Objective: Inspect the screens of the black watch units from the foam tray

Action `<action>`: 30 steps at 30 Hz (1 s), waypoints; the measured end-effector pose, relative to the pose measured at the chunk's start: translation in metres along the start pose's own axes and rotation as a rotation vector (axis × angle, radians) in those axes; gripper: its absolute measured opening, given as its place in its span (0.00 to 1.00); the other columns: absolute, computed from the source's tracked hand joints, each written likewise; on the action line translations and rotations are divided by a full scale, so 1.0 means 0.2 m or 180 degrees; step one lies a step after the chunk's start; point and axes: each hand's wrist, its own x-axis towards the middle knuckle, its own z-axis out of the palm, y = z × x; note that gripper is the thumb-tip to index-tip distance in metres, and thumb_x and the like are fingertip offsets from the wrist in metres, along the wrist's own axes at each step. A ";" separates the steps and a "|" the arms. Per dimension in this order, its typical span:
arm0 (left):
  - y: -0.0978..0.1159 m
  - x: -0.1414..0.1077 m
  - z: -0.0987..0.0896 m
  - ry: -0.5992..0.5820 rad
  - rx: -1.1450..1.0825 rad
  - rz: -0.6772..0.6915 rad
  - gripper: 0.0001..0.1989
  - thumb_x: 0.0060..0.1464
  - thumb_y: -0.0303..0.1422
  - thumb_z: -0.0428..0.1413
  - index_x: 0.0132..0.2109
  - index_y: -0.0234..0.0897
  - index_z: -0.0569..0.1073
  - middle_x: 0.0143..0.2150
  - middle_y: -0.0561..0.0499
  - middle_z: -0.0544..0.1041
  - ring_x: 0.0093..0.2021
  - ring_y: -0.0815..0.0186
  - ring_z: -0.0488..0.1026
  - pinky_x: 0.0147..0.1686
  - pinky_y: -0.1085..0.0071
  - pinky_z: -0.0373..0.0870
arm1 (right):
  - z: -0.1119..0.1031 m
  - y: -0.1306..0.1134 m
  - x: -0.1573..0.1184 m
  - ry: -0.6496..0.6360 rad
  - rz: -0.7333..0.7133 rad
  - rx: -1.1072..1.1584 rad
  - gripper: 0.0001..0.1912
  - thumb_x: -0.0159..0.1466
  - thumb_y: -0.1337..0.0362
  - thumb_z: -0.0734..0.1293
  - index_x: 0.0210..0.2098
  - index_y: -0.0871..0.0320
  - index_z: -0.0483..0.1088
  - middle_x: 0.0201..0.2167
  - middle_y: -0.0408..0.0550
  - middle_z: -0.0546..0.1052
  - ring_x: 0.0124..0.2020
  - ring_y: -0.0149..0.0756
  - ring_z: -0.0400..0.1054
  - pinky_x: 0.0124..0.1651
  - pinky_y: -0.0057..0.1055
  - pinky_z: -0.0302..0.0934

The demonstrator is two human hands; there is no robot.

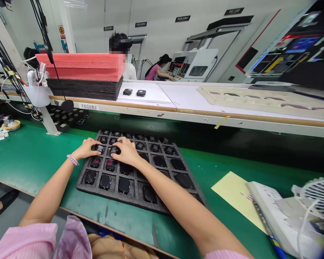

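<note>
A dark grey foam tray (91,187) with square pockets lies on the green workbench, and small black rounded-square devices sit in many pockets. My left hand (88,148) pinches one black device (100,148) between thumb and fingers at the tray's left side. One pocket to the right, my right hand (126,153) grips another black device (113,150) by its edges, with fingertips on top and thumb below. Both devices show pale printing on their upper faces and are in or just at their pockets. Nearer me, devices with dark, glossy faces (90,176) fill the front row. My right forearm hides part of the tray.
Behind the tray runs a raised shelf (151,110) with two black devices (134,92), red and black foam sheets (81,68) and a cream tray (259,102). At right are yellow paper (236,194), a power strip (270,212) and a fan (318,196). Other people work beyond.
</note>
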 end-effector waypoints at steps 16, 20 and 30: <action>0.61 0.23 0.36 -0.0022 0.0061 0.0250 0.09 0.50 0.33 0.65 0.35 0.29 0.77 0.47 0.32 0.75 0.56 0.41 0.69 0.57 0.51 0.64 | -0.29 0.28 -0.27 -0.0112 0.0977 -0.0969 0.07 0.65 0.63 0.72 0.35 0.62 0.74 0.44 0.63 0.74 0.52 0.59 0.68 0.54 0.50 0.56; 0.62 0.22 0.37 -0.0051 -0.0468 0.0186 0.07 0.48 0.25 0.64 0.34 0.32 0.74 0.40 0.40 0.76 0.50 0.48 0.73 0.53 0.55 0.69 | -0.24 0.31 -0.29 0.0092 0.0781 -0.0080 0.08 0.60 0.67 0.71 0.34 0.58 0.67 0.38 0.52 0.73 0.44 0.48 0.70 0.48 0.39 0.60; 0.59 0.04 0.23 -0.0474 -0.3040 0.0049 0.17 0.58 0.40 0.58 0.47 0.35 0.65 0.35 0.53 0.70 0.24 0.76 0.67 0.25 0.77 0.64 | -0.26 0.27 -0.33 0.0070 0.0638 0.3380 0.27 0.63 0.45 0.68 0.52 0.56 0.64 0.42 0.54 0.79 0.32 0.40 0.76 0.36 0.37 0.69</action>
